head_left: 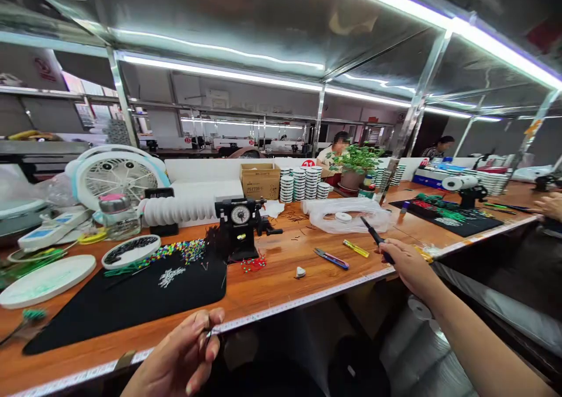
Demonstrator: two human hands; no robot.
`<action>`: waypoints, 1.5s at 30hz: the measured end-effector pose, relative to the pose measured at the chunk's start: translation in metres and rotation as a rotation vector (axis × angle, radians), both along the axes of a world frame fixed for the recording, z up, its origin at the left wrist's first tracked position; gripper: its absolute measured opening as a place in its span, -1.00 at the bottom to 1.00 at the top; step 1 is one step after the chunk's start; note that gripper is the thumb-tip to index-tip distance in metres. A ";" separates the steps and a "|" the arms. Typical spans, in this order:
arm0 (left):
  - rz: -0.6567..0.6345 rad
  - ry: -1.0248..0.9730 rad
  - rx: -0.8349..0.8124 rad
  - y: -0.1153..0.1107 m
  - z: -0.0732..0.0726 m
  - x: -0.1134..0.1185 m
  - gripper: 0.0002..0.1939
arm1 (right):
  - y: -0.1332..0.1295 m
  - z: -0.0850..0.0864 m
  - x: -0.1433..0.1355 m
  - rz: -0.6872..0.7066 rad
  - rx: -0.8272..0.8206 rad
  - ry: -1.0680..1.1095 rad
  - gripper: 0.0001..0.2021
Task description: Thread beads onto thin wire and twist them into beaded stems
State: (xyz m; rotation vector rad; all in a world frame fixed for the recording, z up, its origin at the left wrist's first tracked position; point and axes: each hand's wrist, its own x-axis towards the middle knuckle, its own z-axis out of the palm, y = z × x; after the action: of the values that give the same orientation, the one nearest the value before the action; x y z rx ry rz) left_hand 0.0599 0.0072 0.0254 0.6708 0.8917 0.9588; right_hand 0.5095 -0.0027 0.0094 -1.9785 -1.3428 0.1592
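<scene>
My right hand (406, 262) is wrapped round the dark handle of a slim pointed tool (374, 233), held above the front edge of the wooden bench. At the lower left, my left hand (188, 350) pinches something thin and dark that I cannot make out, just off the bench edge. Between the hands lie pliers (331, 259), a yellow tool (355, 248) and a small white piece (300, 272). A black winding machine with a dial (240, 221) stands behind, beside a black mat (167, 303) bearing small coloured and white pieces.
White spools (182, 211) line up left of the machine, near a fan (116, 177) and round trays (48, 280). Behind stand a cardboard box (260, 181), stacked spools (311, 181) and a potted plant (353, 166). Another person's hand (551, 205) is at the far right.
</scene>
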 end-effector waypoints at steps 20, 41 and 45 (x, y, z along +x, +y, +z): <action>0.058 -0.198 0.097 0.000 -0.006 -0.003 -0.89 | -0.027 -0.013 -0.266 1.053 -0.081 0.618 -0.52; -0.004 -0.025 0.193 -0.001 -0.008 -0.006 -0.81 | -0.024 -0.014 -0.279 1.014 -0.055 0.558 -0.70; -0.042 0.250 0.410 -0.003 -0.008 -0.018 -0.79 | -0.027 -0.005 -0.267 1.096 -0.039 0.385 -0.68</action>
State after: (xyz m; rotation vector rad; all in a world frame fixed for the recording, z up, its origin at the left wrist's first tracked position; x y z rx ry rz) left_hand 0.0416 0.0046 0.0174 1.1743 0.9019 1.0455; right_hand 0.2428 -0.0299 0.0040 -0.9512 -1.9838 1.0077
